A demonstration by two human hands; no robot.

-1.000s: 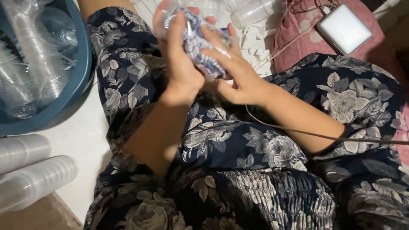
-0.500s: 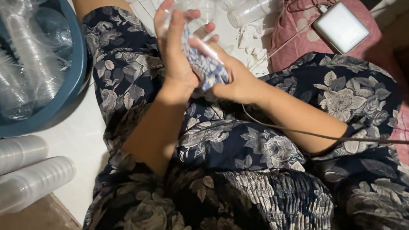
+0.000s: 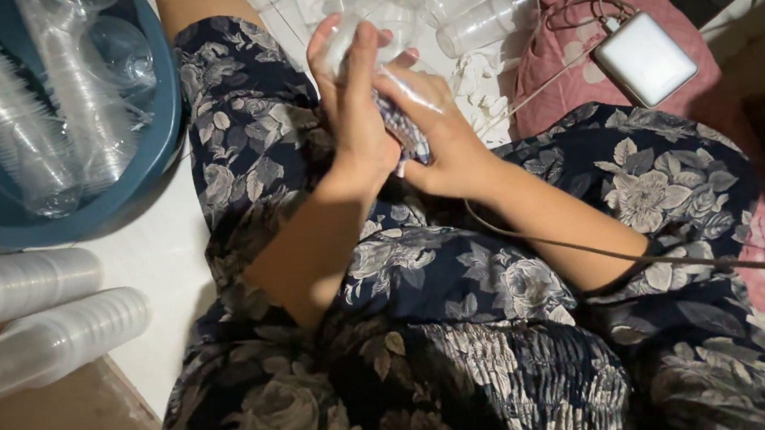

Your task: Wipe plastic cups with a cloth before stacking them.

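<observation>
Pinching a crumpled, clear plastic packet [image 3: 401,120] with dark print between them, left hand [image 3: 355,105] and right hand [image 3: 445,139] press together.

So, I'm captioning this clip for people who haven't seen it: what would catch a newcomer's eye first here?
First, the two hands meeting over the lap: the left hand and right hand both close around a small clear plastic packet with a dark pattern. Next, the round teal plastic tub at upper left, filled with stacked clear plastic cups. At upper right, a white rectangular device lies on a pink cushion.
</observation>
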